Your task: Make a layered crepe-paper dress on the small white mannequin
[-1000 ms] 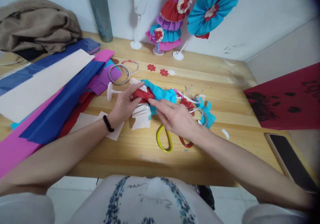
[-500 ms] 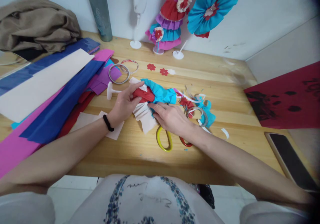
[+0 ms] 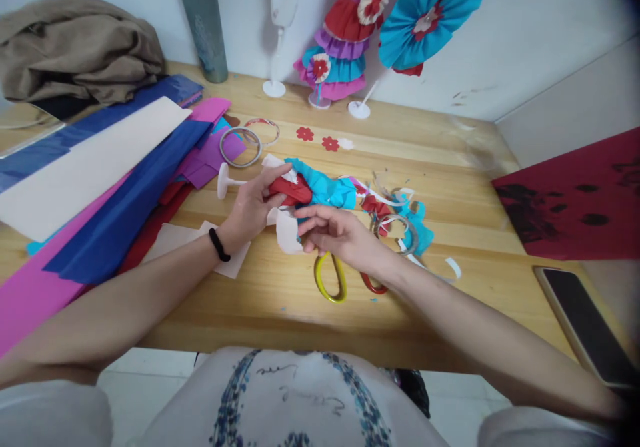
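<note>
Two hands meet over a paper bundle (image 3: 313, 190) of red, turquoise and white crepe lying on the wooden table (image 3: 450, 167), its long axis running left to right. The left hand (image 3: 250, 207) pinches the red end, thumb above and fingers curled beneath. The right hand (image 3: 335, 234) is partly closed, fingertips gripping the white pleated piece (image 3: 286, 228) that hangs below the bundle. Scissors (image 3: 331, 277) lie just beside the right wrist, handles toward the person.
</note>
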A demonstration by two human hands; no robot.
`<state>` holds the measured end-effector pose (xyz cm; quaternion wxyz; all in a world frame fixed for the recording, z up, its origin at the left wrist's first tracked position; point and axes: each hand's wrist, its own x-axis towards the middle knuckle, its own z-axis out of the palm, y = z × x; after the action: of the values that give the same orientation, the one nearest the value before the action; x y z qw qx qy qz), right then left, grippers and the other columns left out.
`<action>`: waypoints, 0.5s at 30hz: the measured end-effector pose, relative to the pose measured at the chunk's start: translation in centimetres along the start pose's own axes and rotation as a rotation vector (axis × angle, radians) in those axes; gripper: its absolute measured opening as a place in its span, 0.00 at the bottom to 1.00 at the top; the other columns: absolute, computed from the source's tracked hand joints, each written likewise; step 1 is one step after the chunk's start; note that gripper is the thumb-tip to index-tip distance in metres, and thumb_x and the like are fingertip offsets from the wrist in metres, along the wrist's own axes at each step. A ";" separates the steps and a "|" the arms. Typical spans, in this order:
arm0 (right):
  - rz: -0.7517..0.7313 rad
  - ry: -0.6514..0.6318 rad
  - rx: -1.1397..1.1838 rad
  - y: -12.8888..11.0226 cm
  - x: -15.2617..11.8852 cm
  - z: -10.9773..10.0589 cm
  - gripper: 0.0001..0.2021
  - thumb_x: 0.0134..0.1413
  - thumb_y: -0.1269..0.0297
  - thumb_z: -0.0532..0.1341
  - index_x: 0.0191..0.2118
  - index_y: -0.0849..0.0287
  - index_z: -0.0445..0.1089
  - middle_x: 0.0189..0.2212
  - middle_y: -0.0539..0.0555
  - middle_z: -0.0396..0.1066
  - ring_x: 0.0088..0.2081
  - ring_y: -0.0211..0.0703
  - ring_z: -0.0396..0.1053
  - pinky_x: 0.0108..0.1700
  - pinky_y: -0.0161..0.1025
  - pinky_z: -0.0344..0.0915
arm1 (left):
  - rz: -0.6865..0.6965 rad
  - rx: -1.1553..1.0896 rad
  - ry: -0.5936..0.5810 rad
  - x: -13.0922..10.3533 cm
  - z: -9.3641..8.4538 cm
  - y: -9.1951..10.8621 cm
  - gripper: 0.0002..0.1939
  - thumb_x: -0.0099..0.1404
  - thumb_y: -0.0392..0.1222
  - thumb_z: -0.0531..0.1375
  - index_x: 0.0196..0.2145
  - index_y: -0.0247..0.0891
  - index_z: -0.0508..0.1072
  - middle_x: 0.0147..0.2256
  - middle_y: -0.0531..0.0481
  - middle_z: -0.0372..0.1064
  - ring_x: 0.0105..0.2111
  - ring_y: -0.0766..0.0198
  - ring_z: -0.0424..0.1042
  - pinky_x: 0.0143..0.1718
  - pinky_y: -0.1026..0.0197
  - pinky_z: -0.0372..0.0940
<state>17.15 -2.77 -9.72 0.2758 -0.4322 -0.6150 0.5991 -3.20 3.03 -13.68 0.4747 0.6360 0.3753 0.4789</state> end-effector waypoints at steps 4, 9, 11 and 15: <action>-0.112 0.049 -0.220 -0.2 -0.5 0.2 0.22 0.53 0.78 0.54 0.54 0.59 0.68 0.40 0.55 0.76 0.31 0.36 0.74 0.34 0.36 0.73 | -0.012 -0.034 -0.007 0.0 -0.1 -0.1 0.26 0.62 0.37 0.64 0.58 0.37 0.73 0.46 0.42 0.77 0.40 0.60 0.77 0.41 0.58 0.73; -0.376 0.177 -0.850 0.2 -0.9 0.7 0.23 0.55 0.77 0.57 0.57 0.58 0.70 0.41 0.57 0.76 0.36 0.42 0.74 0.35 0.37 0.71 | -0.004 -0.016 -0.008 0.2 0.0 0.1 0.26 0.61 0.36 0.64 0.58 0.39 0.73 0.46 0.45 0.78 0.41 0.61 0.78 0.45 0.59 0.73; -0.407 0.242 -1.016 0.4 -0.9 0.8 0.21 0.58 0.75 0.57 0.57 0.60 0.71 0.41 0.58 0.76 0.36 0.44 0.74 0.34 0.38 0.70 | 0.003 -0.028 -0.012 0.2 0.1 0.4 0.27 0.61 0.36 0.64 0.58 0.38 0.72 0.47 0.44 0.77 0.42 0.60 0.78 0.47 0.58 0.73; -0.475 0.303 -1.208 0.7 -0.8 1.1 0.16 0.61 0.74 0.55 0.51 0.61 0.74 0.36 0.56 0.76 0.32 0.41 0.72 0.31 0.36 0.66 | -0.020 -0.052 -0.054 -0.1 0.3 0.8 0.33 0.60 0.35 0.64 0.63 0.32 0.66 0.43 0.43 0.78 0.38 0.61 0.78 0.42 0.59 0.73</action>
<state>16.76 -4.05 -10.44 0.1929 -0.4432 -0.8754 0.0047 -2.90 2.68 -12.99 0.5060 0.6323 0.3560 0.4664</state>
